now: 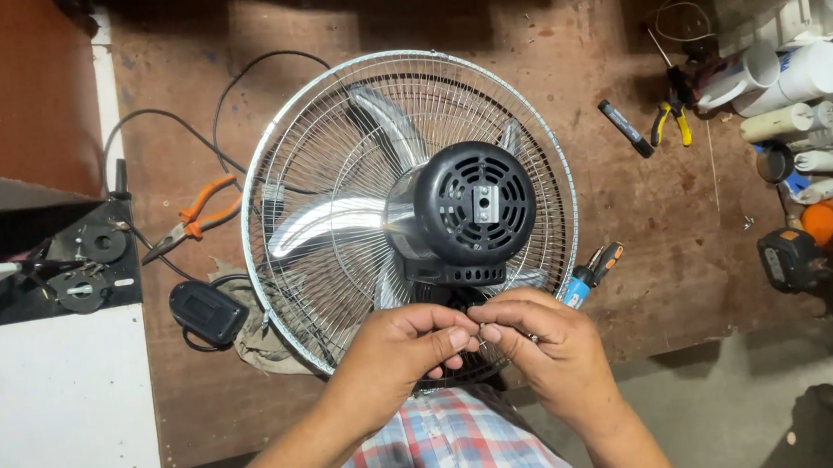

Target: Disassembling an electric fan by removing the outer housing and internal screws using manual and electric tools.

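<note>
Over workbench, hands pinched together

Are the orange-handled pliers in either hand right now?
No: the orange-handled pliers lie on the bench left of the fan, while the left hand and right hand pinch something small.

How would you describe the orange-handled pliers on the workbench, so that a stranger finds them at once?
Start from the big fan lying face down in the middle of the brown workbench. Just beyond the left edge of its wire grille lie the orange-handled pliers, among black cables. The other pliers, far right, have yellow-and-black handles instead.
</note>
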